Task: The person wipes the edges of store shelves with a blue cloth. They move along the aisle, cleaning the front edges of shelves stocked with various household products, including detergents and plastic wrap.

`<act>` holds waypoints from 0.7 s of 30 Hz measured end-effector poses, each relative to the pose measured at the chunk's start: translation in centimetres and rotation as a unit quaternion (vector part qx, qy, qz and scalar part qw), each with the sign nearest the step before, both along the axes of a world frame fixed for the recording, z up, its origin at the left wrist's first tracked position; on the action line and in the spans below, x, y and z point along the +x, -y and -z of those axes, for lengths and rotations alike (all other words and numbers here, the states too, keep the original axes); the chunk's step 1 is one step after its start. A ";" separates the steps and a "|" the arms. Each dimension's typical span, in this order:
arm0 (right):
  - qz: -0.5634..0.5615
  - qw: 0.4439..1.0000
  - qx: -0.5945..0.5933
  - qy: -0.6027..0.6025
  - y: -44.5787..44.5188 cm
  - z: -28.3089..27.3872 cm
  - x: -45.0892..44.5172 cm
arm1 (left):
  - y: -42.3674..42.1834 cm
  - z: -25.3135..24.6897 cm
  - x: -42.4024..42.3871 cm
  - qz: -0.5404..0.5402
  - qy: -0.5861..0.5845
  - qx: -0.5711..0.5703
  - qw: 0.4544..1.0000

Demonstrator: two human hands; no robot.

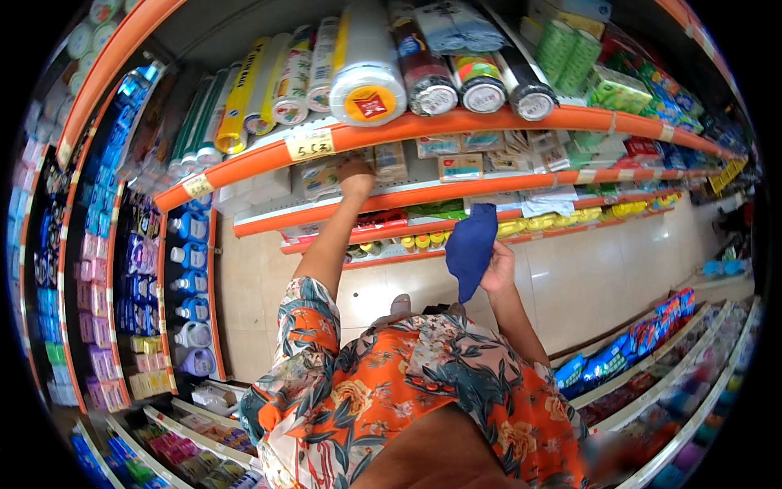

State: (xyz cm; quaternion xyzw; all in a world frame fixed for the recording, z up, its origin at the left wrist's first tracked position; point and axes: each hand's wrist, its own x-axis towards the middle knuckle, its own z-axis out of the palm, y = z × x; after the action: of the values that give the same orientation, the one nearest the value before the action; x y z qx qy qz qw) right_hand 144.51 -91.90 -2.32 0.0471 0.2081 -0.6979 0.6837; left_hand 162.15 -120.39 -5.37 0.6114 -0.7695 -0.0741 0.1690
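My left hand (pixel 356 176) reaches onto the shelf below the rolls, its fingers in the shade under the upper shelf edge. It is at a clear-wrapped pack (pixel 319 178); whether the fingers grip it is hidden. More packs (pixel 389 161) lie just right of the hand. My right hand (pixel 501 269) holds a dark blue cloth (pixel 471 247), which hangs in front of the lower shelves.
Plastic-wrapped rolls (pixel 366 73) line the orange-edged upper shelf (pixel 397 125). Small flat packs (pixel 460 167) lie further right on the middle shelf. Blue detergent bottles (pixel 194 255) stand at left. Blue bags (pixel 617 351) lie on a low rack at right, beside the tiled floor (pixel 568 263).
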 end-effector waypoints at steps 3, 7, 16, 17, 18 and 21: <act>0.014 1.000 0.014 -0.003 -0.4 -0.7 0.0 | -5.0 -3.7 0.6 0.018 -0.079 0.029 0.996; 0.023 0.999 0.040 -0.006 -1.1 0.5 -0.5 | -5.9 -5.0 4.3 -0.063 -0.034 -0.041 0.997; 0.014 0.999 0.027 -0.014 -1.3 -0.4 0.2 | -0.2 -1.9 7.3 -0.168 0.052 0.139 0.975; 0.020 0.999 0.032 -0.026 -1.4 -0.3 0.3 | -0.2 -2.1 6.9 -0.164 0.052 0.149 0.974; 0.024 0.998 0.037 -0.038 -1.5 -0.2 0.4 | -0.6 -2.9 6.7 -0.163 0.052 0.158 0.973; 0.021 0.998 0.036 -0.039 -1.8 -0.3 0.4 | -0.2 -2.1 6.5 -0.174 0.034 0.133 0.975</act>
State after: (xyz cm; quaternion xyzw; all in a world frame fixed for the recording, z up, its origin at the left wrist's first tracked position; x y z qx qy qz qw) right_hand 144.86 -90.14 -2.01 0.0491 0.2582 -0.7057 0.6580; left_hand 168.67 -120.16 -3.31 0.7552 -0.6397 -0.1247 0.0700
